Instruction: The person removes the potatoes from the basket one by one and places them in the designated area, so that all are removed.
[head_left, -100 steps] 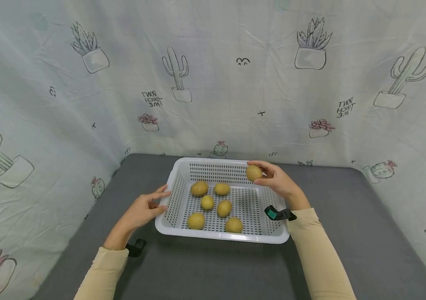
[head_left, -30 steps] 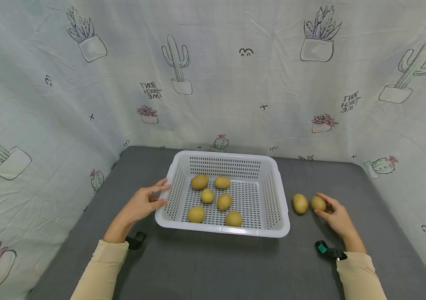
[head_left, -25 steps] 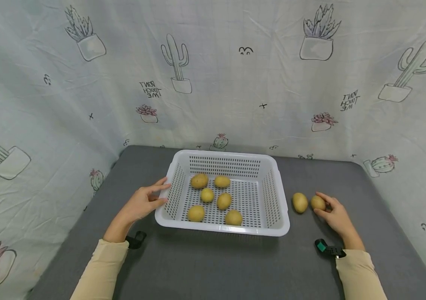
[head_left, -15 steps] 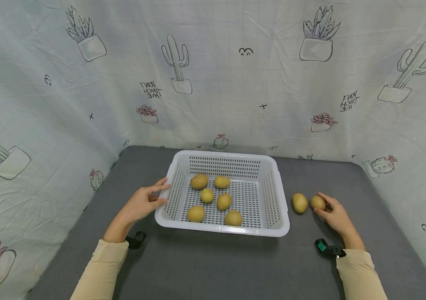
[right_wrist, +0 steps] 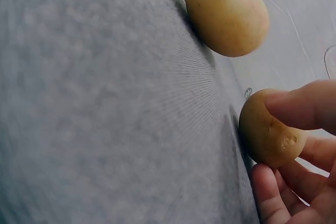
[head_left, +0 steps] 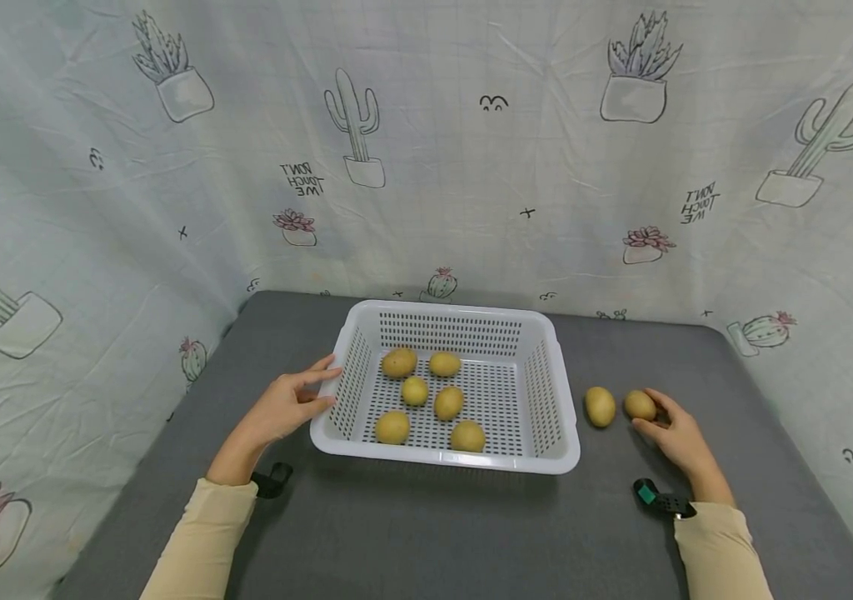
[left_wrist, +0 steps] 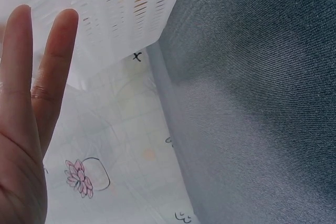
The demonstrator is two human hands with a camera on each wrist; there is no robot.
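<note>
A white plastic basket [head_left: 445,467] with slotted walls stands on the grey table, with several yellow potatoes lying apart on its floor, one of them a round potato [head_left: 415,391] near the middle. At the basket's left rim is my left hand [head_left: 280,410], its fingertips touching the edge; the left wrist view shows two fingers [left_wrist: 55,59] straight. Right of the basket, my right hand [head_left: 677,433] holds a small potato [right_wrist: 270,129] between thumb and fingers, down at the table surface. Just left of that one lies a larger oval potato [head_left: 601,407], untouched.
The grey cloth-covered table [head_left: 441,533] runs up to a pale curtain [head_left: 426,167] printed with cacti, which hangs behind and at both sides. Black straps are on both wrists, the right one a wristband [head_left: 662,500] with a green patch.
Over three seconds my right hand has carried a potato from the basket to the table at the right. Lately hand and potato have shifted slightly rightward. My left hand stays at the rim.
</note>
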